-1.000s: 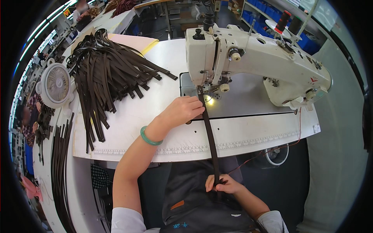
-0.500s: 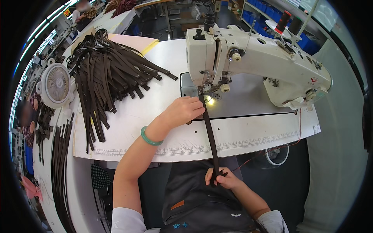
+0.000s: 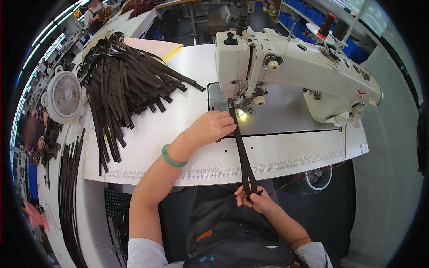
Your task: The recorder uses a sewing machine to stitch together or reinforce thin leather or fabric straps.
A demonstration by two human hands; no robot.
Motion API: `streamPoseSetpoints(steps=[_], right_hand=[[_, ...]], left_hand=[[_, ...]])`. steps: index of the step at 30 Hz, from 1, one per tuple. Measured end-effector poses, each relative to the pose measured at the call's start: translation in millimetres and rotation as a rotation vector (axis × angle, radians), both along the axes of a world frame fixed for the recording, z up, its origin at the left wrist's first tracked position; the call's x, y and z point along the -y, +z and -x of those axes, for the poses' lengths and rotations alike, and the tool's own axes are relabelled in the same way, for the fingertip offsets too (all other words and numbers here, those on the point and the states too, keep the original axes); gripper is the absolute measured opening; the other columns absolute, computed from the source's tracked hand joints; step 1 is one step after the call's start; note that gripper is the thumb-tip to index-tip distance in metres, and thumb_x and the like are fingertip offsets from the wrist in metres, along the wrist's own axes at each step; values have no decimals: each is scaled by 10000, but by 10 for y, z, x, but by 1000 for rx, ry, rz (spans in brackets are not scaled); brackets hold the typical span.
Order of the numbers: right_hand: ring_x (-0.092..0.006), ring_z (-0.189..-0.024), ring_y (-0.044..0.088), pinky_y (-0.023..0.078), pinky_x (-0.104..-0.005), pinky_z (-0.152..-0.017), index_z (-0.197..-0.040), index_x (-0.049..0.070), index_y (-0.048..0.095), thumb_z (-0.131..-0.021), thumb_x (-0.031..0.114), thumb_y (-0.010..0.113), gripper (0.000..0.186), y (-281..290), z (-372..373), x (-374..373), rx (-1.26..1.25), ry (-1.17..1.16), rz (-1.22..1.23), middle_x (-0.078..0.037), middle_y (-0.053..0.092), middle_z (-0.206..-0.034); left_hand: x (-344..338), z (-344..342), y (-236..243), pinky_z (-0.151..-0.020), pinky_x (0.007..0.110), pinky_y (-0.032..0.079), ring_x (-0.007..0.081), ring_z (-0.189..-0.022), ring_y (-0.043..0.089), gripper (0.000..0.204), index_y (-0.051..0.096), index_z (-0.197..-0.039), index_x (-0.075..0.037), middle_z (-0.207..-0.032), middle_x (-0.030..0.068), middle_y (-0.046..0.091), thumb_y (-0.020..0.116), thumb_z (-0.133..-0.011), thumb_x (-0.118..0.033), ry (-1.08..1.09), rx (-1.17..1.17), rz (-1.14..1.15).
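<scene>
A dark brown strap (image 3: pixel 240 145) runs from under the presser foot of the white sewing machine (image 3: pixel 286 58) down over the table's front edge. My left hand (image 3: pixel 216 126), below a green bangle (image 3: pixel 173 156), pinches the strap just in front of the needle area, which the machine's small lamp lights. Beyond the edge, above my apron, my right hand (image 3: pixel 257 198) grips the strap's lower part, where two lengths spread apart and loop. Part of that grip is hidden behind the fingers.
Many brown straps (image 3: pixel 138 80) lie heaped at the table's left, beside a small white fan (image 3: pixel 65 96). More long straps (image 3: pixel 69 192) hang over a side surface. A printed ruler scale (image 3: pixel 286 166) follows the front edge. Thread cones (image 3: pixel 326 26) stand behind the machine.
My right hand has risen slightly, and the strap's two lengths have parted near it. My left hand stays at the same place by the needle.
</scene>
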State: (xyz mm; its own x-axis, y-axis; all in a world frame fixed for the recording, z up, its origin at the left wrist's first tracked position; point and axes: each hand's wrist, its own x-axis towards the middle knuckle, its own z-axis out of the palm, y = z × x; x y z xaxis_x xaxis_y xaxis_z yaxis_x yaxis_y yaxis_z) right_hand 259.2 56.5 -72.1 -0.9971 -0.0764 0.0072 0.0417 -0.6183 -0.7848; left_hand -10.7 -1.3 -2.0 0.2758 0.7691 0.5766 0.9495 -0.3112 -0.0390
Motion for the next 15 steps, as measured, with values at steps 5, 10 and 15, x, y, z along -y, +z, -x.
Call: streamPoseSetpoints(steps=[5, 10, 15], right_hand=[[-49, -623, 484, 354, -176, -572, -1045, 19, 590, -872, 219, 557, 267, 57, -141, -88, 26, -103, -300, -56, 607, -809], [-39, -574, 504, 357, -181, -506, -895, 4, 644, -822, 63, 603, 102, 552, -99, -382, -131, -227, -670, -36, 605, -699], [-88, -539, 517, 372, -200, -466, -893, 23, 648, -790, 33, 627, 106, 994, 386, -649, -210, -464, -1299, -61, 600, -698]], left_hand=[[17, 6, -2, -549, 283, 461, 173, -665, 537, 198, 604, -802, -32, -725, 24, 531, 672, -623, -82, 5, 7, 9], [42, 33, -6, -593, 290, 467, 188, -709, 542, 209, 604, -815, -13, -764, 37, 551, 624, -611, -59, -10, -23, 55], [72, 48, -47, -614, 292, 476, 194, -729, 548, 223, 606, -822, -7, -795, 42, 567, 614, -607, -63, 10, -3, 52]])
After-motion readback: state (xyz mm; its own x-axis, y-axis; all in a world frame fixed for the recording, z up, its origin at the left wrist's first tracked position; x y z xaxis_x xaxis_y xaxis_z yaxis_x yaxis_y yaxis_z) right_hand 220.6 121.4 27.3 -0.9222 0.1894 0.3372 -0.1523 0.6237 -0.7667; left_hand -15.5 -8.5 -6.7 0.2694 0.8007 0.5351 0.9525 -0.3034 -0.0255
